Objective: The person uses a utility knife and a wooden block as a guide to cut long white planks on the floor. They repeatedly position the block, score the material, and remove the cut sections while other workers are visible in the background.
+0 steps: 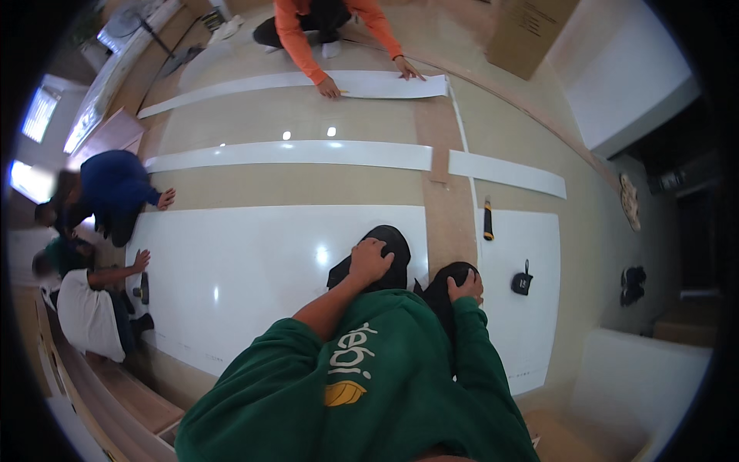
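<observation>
My left hand (369,262) rests on my left knee, empty, its fingers lying loosely over the black cloth. On my right knee lies my right hand (466,286), fingers spread and holding nothing. I squat over a large glossy white panel (231,262) on the floor. Right of my knees is a smaller white panel (531,331). A black-and-yellow utility knife (488,221) lies at its upper left edge. Farther right on that panel sits a small black tape measure (521,282) with a wrist strap. Neither hand touches these tools.
White strips (292,156) lie across the floor ahead. A person in orange (300,38) presses on a far strip (400,85). At left, people in blue (115,185) and white (88,316) crouch by the panel. A cardboard box (531,35) and shoes (633,285) are at right.
</observation>
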### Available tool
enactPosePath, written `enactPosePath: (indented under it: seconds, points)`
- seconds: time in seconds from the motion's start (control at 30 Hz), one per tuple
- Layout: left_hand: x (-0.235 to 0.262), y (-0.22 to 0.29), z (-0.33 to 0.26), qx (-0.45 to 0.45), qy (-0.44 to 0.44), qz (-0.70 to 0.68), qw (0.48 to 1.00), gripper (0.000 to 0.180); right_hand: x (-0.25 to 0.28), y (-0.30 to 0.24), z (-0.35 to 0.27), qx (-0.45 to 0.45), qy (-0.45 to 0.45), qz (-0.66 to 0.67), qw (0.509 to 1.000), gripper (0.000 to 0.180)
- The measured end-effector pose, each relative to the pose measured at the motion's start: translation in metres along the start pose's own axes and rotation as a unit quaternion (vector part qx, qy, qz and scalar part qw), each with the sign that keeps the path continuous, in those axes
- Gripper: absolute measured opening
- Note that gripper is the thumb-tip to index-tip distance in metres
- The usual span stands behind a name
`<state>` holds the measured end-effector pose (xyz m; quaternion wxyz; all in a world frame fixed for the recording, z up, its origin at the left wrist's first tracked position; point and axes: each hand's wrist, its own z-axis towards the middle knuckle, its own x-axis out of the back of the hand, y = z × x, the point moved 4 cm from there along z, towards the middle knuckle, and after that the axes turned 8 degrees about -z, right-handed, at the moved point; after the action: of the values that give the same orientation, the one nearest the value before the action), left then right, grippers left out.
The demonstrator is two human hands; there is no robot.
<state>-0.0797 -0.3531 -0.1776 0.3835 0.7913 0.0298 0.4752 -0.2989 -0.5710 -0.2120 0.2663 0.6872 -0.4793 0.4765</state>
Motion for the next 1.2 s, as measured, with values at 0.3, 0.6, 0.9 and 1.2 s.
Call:
enactPosePath:
  seconds: [0.3,0.6,0.9,1.2]
  points:
    - [0.0,0.002,-0.004,0.014,0.011,0.003,1.0,0.05,0.002,0.004,0.001,-0.009,-0.007,-0.012,1.0,0.082]
    - [-0.001,-0.006,-0.009,0.027,0.001,0.002,1.0,0.05,-0.002,0.0,-0.005,-0.004,-0.017,-0.002,1.0,0.081]
    - [0.001,-0.002,-0.004,0.025,0.0,-0.015,1.0,0.051,0.006,0.001,0.002,-0.003,-0.013,-0.008,1.0,0.081]
    - [0.003,-0.001,-0.005,0.035,-0.009,-0.014,0.999,0.051,0.006,0.001,0.001,-0.009,-0.019,-0.008,1.0,0.081]
